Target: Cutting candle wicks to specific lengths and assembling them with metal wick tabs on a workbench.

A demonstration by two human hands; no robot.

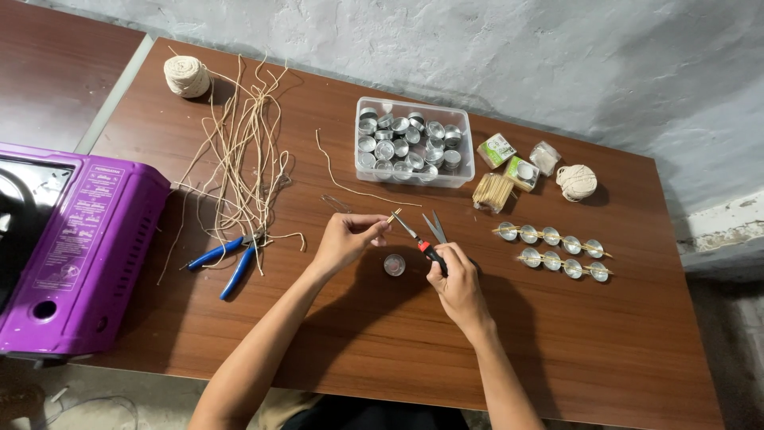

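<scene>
My left hand [348,237] pinches a short piece of pale wick cord [393,215] above the brown table [557,342]. My right hand [454,275] grips scissors [422,232] with red and black handles; their blades are spread apart around the cord's tip. A small metal tealight cup [394,264] sits on the table between my two hands.
A clear tub of metal cups [414,143] stands behind. Cut cords [239,159], a twine ball [187,76] and blue pliers [231,259] lie left. Two rows of cups on sticks [553,247], small packets [509,159], another twine ball [576,181] lie right. A purple stove [76,255] sits far left.
</scene>
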